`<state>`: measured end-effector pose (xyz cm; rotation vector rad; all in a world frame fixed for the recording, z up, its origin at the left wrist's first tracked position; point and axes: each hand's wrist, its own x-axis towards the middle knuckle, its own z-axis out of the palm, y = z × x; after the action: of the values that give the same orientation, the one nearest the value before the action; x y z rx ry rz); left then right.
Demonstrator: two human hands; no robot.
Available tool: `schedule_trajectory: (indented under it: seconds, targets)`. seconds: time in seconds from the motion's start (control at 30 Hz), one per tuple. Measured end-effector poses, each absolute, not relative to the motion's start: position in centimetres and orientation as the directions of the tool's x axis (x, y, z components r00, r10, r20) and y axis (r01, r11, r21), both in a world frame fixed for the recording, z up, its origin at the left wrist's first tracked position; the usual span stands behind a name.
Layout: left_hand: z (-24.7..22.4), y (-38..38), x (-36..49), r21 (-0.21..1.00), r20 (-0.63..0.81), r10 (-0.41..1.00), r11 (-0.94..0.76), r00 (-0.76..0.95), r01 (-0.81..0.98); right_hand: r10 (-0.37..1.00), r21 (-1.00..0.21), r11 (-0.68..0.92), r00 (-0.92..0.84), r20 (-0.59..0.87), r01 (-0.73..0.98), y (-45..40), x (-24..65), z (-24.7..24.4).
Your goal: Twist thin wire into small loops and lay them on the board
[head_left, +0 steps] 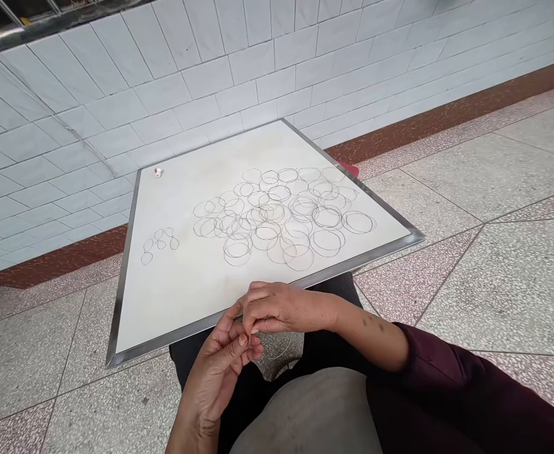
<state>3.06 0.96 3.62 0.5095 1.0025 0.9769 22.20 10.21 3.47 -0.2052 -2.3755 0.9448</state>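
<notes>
My left hand [224,356] and my right hand [281,308] meet at the near edge of the table, above my lap. Both are closed, pinching thin wire [290,343] between thumb and fingertips. A faint curve of this wire hangs below my right hand; the ends between the fingertips are mostly hidden. Beyond my hands, many thin wire rings [328,228] lie spread and overlapping on the white tabletop [182,296]. Off to the left lie several small wire pieces twisted into figure-eight shapes [175,243].
A small white and red object [158,172] sits near the table's far left corner. Grey metal trim [120,302] borders the tabletop. Behind it stands a white tiled wall [253,69], with speckled floor [447,246] to either side. Something red [351,169] shows past the right edge.
</notes>
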Motion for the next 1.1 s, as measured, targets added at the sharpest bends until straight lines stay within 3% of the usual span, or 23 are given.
schedule_trajectory:
  seconds: [0.37, 0.5, 0.63, 0.7, 0.8, 0.93, 1.1]
  targets:
    - [3.7, 0.9, 3.4, 0.724, -0.438, 0.876, 0.477, 0.202, -0.499, 0.345, -0.705, 0.698, -0.803, 0.486, -0.127, 9.9, 21.9, 4.1]
    - [3.9, 0.9, 3.5, 0.753, -0.386, 0.911, 0.403, 0.147, -0.521, 0.5, -0.747, 0.662, -0.701, 0.509, -0.07, 9.9, 21.7, 3.3]
    - [4.3, 1.0, 3.5, 0.757, -0.362, 0.93, 0.335, 0.068, -0.561, 0.729, -0.944, 0.325, -0.621, 0.289, -0.058, 10.0, 22.3, 2.3]
    - [4.5, 1.1, 3.6, 0.758, -0.361, 0.932, 0.314, 0.033, -0.572, 0.707, -0.982, 0.091, -0.683, 0.183, -0.168, 10.1, 22.7, 1.6]
    - [4.8, 1.2, 3.6, 0.768, -0.351, 0.936, 0.274, -0.023, -0.579, 0.632, -0.92, -0.161, -0.753, 0.183, -0.358, 10.4, 23.0, 0.4]
    - [5.0, 1.4, 3.5, 0.801, -0.332, 0.939, 0.233, -0.085, -0.552, 0.664, -0.827, -0.291, -0.724, 0.187, -0.482, 10.6, 22.6, -1.0]
    - [4.7, 1.4, 3.3, 0.827, -0.333, 0.935, 0.228, -0.12, -0.513, 0.711, -0.789, -0.363, -0.694, 0.109, -0.495, 10.3, 21.7, -1.3]
